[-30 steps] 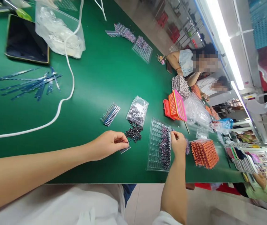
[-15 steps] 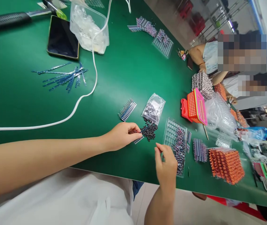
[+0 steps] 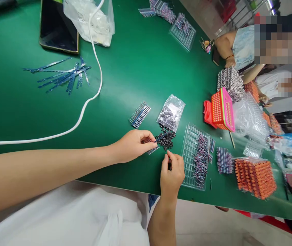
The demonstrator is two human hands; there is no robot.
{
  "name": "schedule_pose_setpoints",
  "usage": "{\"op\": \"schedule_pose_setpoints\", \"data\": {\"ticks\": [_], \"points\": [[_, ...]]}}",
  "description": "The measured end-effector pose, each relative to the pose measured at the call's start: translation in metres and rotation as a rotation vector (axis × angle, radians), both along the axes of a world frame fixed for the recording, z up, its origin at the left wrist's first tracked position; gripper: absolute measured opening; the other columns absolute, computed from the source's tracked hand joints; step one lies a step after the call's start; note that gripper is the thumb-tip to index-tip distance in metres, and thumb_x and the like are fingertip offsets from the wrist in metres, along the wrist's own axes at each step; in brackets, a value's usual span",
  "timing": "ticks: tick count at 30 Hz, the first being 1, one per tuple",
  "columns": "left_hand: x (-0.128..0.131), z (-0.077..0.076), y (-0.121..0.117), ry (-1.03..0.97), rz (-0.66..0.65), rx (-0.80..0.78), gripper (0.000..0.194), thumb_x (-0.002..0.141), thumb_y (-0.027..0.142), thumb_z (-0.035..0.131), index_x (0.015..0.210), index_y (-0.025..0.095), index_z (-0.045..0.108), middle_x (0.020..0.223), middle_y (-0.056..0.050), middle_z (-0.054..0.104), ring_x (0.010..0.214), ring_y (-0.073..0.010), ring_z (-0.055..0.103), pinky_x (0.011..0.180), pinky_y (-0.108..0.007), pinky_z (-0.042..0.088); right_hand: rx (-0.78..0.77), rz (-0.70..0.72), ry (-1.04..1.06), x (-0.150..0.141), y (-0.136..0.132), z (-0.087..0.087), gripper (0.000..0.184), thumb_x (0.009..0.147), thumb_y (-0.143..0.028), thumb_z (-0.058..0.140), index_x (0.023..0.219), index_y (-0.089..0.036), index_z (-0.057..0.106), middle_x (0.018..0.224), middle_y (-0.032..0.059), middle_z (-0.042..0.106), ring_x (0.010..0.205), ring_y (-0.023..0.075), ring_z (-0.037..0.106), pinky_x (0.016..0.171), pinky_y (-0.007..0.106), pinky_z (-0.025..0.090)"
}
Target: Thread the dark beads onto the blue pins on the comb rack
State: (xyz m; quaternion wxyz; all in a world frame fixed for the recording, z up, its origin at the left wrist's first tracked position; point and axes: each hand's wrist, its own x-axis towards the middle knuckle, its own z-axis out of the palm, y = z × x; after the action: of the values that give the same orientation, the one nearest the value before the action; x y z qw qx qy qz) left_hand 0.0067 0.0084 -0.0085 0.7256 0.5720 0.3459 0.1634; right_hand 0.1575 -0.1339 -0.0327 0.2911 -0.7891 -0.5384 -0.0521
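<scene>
My left hand (image 3: 134, 146) is closed on a thin dark blue strip (image 3: 161, 137), whose end sticks out past the fingertips. Part of a pale toothed strip (image 3: 153, 149) shows beneath those fingers. Just beyond lies a loose pile of small black bead-like parts (image 3: 168, 140), spilling by a clear plastic bag (image 3: 171, 112) of the same. My right hand (image 3: 172, 172) is below the pile with thumb and index finger pinched; anything between them is too small to make out. A row of small blue-and-white parts with wire legs (image 3: 140, 115) lies above my left hand.
Right of my right hand sits a clear compartment tray (image 3: 188, 157) with many legged parts. Farther right are orange stacked parts (image 3: 254, 177) and a pink-orange basket (image 3: 222, 109). A white cable (image 3: 83, 111), blue strips (image 3: 69, 75) and a phone (image 3: 58, 30) lie left. People sit across the table.
My right hand has moved left and up, away from the tray toward the black pile. My left hand stays near the pile, with more of the blue strip showing. The view has shifted.
</scene>
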Motion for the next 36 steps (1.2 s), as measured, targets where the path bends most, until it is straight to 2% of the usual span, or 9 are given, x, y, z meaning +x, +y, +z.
{"op": "schedule_pose_setpoints", "data": {"ticks": [7,12,18,20,24,27,30,33,36], "points": [[0.002,0.001,0.0,0.013,0.007,-0.012,0.022,0.081,0.039,0.067,0.082,0.017,0.064,0.076,0.0,0.066,0.075,-0.0162,0.061,0.072,-0.028,0.047,-0.133,0.027,-0.067,-0.001,0.003,0.0,0.025,0.097,-0.024,0.051,0.112,-0.015,0.069,0.096,0.0094,0.065,0.09,0.0185,0.062,0.079,0.032,0.051],[0.001,0.004,0.0,0.015,-0.004,-0.01,0.021,0.081,0.037,0.066,0.082,0.017,0.064,0.075,0.0,0.065,0.075,-0.0165,0.061,0.071,-0.028,0.046,-0.162,0.018,0.02,0.001,0.006,0.006,0.022,0.098,-0.026,0.05,0.106,-0.016,0.068,0.096,0.0076,0.064,0.089,0.0169,0.062,0.079,0.03,0.051],[0.0,0.006,-0.001,0.004,-0.013,-0.027,0.02,0.08,0.036,0.067,0.081,0.016,0.065,0.075,0.0,0.067,0.075,-0.017,0.063,0.071,-0.029,0.047,-0.185,-0.062,0.128,0.0,0.012,0.012,0.018,0.094,-0.027,0.052,0.088,-0.017,0.066,0.084,0.0025,0.06,0.067,0.0125,0.054,0.066,0.027,0.045],[0.0,0.006,-0.003,-0.027,-0.038,-0.057,0.019,0.079,0.035,0.068,0.081,0.016,0.065,0.077,-0.001,0.069,0.078,-0.0178,0.065,0.073,-0.029,0.048,-0.145,-0.084,0.293,-0.003,0.011,0.017,0.017,0.091,-0.029,0.056,0.084,-0.018,0.065,0.082,0.0016,0.059,0.066,0.0119,0.053,0.064,0.027,0.044],[0.0,0.007,-0.007,-0.214,-0.113,-0.225,0.014,0.078,0.03,0.071,0.082,0.017,0.066,0.097,-0.005,0.076,0.097,-0.0202,0.068,0.088,-0.032,0.05,0.037,-0.066,0.821,-0.012,0.008,0.03,0.018,0.087,-0.035,0.062,0.082,-0.017,0.064,0.075,-0.0007,0.057,0.062,0.0101,0.049,0.056,0.024,0.04],[-0.001,0.011,-0.01,-0.305,-0.114,-0.318,0.012,0.077,0.026,0.073,0.079,0.017,0.065,0.094,-0.004,0.076,0.094,-0.018,0.068,0.089,-0.032,0.049,0.205,-0.014,1.083,-0.018,0.011,0.033,0.019,0.082,-0.035,0.067,0.077,-0.017,0.062,0.068,-0.0039,0.05,0.052,0.0067,0.04,0.049,0.022,0.033],[-0.003,0.014,-0.014,-0.327,-0.095,-0.337,0.01,0.077,0.024,0.073,0.077,0.017,0.066,0.081,0.0,0.074,0.081,-0.0146,0.066,0.084,-0.03,0.05,0.322,-0.023,1.124,-0.024,0.017,0.029,0.015,0.08,-0.031,0.07,0.076,-0.018,0.063,0.072,-0.0032,0.053,0.052,0.0065,0.043,0.05,0.022,0.035],[-0.003,0.014,-0.018,-0.351,-0.093,-0.353,0.008,0.076,0.022,0.074,0.078,0.017,0.068,0.081,0.001,0.073,0.08,-0.0134,0.065,0.083,-0.029,0.049,0.417,-0.069,1.001,-0.03,0.02,0.021,0.011,0.081,-0.027,0.07,0.077,-0.019,0.064,0.074,-0.0025,0.055,0.06,0.0091,0.051,0.055,0.023,0.041],[-0.003,0.014,-0.019,-0.354,-0.073,-0.362,0.008,0.076,0.021,0.073,0.08,0.016,0.068,0.081,0.001,0.072,0.079,-0.0125,0.064,0.083,-0.028,0.049,0.446,-0.068,0.906,-0.032,0.02,0.016,0.009,0.083,-0.024,0.068,0.078,-0.019,0.064,0.074,-0.0023,0.056,0.067,0.0119,0.058,0.062,0.026,0.047]]}}
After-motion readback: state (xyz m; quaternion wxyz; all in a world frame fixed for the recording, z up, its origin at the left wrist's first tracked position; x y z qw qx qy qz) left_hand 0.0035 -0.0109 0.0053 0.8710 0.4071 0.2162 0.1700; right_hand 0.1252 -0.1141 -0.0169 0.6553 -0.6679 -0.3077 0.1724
